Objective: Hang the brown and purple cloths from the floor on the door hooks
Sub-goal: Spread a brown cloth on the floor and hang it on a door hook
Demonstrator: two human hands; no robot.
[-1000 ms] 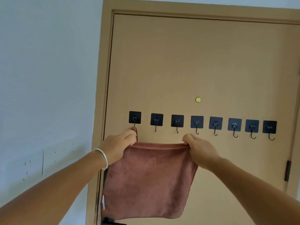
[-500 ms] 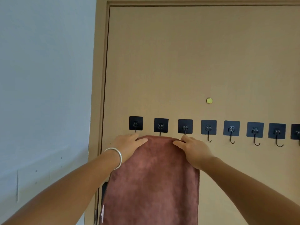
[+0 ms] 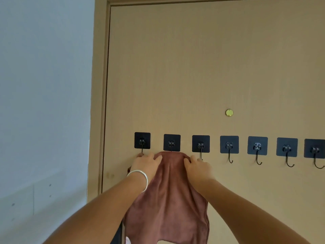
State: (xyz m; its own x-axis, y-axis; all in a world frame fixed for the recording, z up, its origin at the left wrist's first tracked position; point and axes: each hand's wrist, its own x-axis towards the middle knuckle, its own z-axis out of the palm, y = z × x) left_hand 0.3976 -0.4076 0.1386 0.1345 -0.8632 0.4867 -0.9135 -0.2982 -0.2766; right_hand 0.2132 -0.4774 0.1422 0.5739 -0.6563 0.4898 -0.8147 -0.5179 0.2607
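1. Brown cloth (image 3: 168, 196): draped over the second hook from the left in the row on the door (image 3: 211, 67). Its top edge bunches just under that hook's black square pad (image 3: 172, 142), and the hook's curved part is hidden by the fabric. The rest hangs down in long folds between my forearms to the bottom edge of the view.
2. My left hand (image 3: 146, 164): lies on the cloth's upper left corner, fingers laid over the fabric and bent at the knuckles, pressing it toward the door. I cannot tell whether the thumb pinches underneath. A silver bangle (image 3: 140, 178) sits on the wrist.
3. My right hand (image 3: 197, 166): rests on the cloth's upper right corner, fingertips curled onto the edge of the fabric just below the third pad (image 3: 200, 143). How firmly it grips I cannot tell.
4. First hook (image 3: 142, 140): its pad is bare, its stem reaching down to my left fingertips.
5. Further hooks: four more pads run to the right, each with a free black hook, the nearest at (image 3: 229, 145); the last is cut by the frame edge.
6. Brass peephole (image 3: 229, 112): set in the door above the fourth pad.
7. Pale wall (image 3: 44, 103): left of the door frame.
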